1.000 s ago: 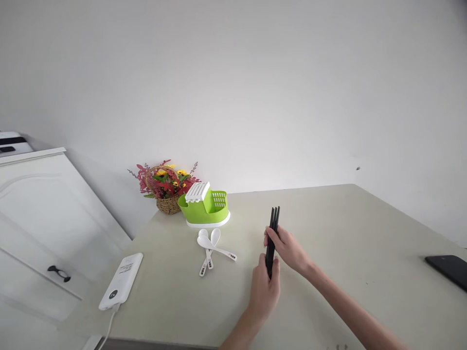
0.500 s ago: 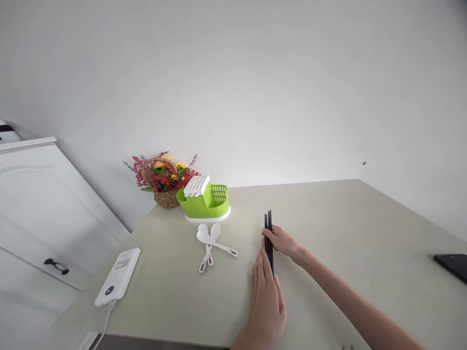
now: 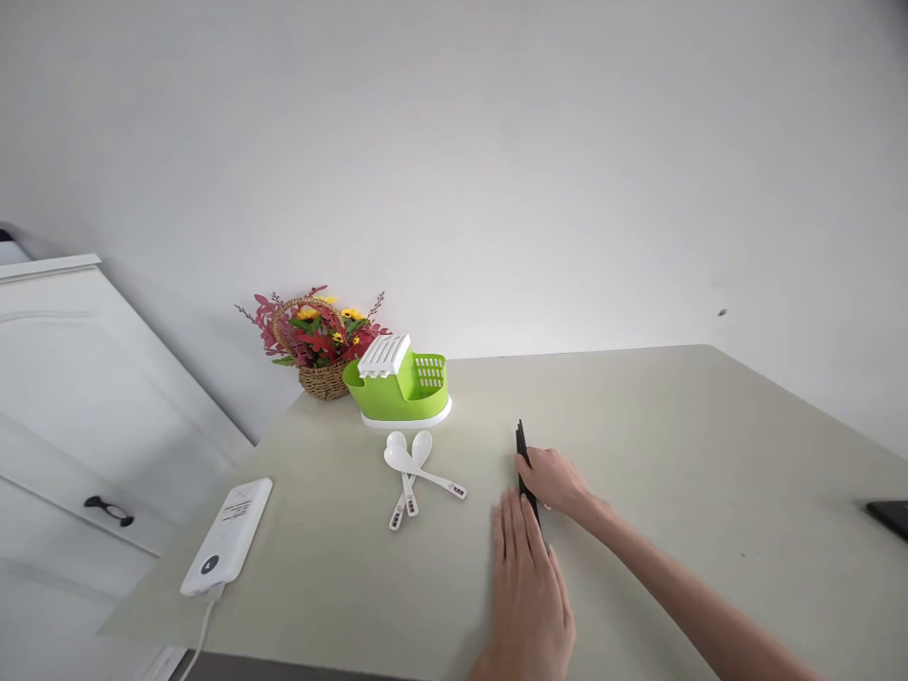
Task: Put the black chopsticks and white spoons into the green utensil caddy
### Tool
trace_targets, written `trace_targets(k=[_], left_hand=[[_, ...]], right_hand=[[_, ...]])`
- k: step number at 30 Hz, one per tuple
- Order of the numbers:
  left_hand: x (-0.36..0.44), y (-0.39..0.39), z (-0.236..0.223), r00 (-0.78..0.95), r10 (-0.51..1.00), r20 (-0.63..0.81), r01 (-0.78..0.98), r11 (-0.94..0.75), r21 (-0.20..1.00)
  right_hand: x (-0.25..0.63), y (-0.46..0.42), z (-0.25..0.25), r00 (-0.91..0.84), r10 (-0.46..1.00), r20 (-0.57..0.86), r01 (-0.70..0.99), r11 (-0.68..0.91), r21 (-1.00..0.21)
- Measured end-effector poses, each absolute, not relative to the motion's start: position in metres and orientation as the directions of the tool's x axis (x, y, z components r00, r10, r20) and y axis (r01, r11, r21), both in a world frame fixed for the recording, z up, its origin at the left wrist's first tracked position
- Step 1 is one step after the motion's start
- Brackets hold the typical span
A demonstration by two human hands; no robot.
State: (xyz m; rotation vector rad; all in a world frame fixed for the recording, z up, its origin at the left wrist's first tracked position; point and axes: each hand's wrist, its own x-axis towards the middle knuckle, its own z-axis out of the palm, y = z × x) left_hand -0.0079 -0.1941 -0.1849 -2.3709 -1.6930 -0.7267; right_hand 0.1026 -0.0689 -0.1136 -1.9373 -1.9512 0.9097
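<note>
A bundle of black chopsticks lies on the pale table, pointing away from me. My right hand curls over the far part of the bundle and holds it down. My left hand lies flat beside the near end, fingers stretched out and together, touching the chopsticks' left side. Left of them lie three white spoons in a crossed heap. Behind the spoons stands a green cutlery holder with a white slotted lid.
A wicker basket of red and yellow flowers stands at the back left by the wall. A white power bank with a cable lies near the left table edge. A white cabinet is at left; a black phone at far right.
The chopsticks went from upright in both hands to lying flat on the table. My left hand let go and flattened beside them. The view shifted slightly.
</note>
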Motion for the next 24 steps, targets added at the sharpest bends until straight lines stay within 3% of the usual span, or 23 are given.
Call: trace_targets(k=[5, 11, 18, 24], left_hand=[[-0.007, -0.195, -0.185, 0.229, 0.862, 0.451, 0.915, -0.349, 0.203], [-0.009, -0.195, -0.182, 0.254, 0.857, 0.448, 0.904, -0.375, 0.206], [-0.009, -0.194, -0.181, 0.254, 0.857, 0.449, 0.911, -0.368, 0.186], [-0.011, -0.195, -0.18, 0.273, 0.845, 0.46, 0.906, -0.386, 0.172]], right_hand=[[0.097, -0.076, -0.11, -0.072, 0.989, -0.13, 0.903, 0.009, -0.43], [0.096, -0.08, -0.111, -0.071, 0.995, -0.073, 0.943, 0.042, -0.331], [0.098, -0.085, -0.116, -0.061, 0.998, -0.028, 0.955, 0.051, -0.294], [0.106, -0.088, -0.124, -0.037, 0.999, 0.02, 0.94, 0.041, -0.339]])
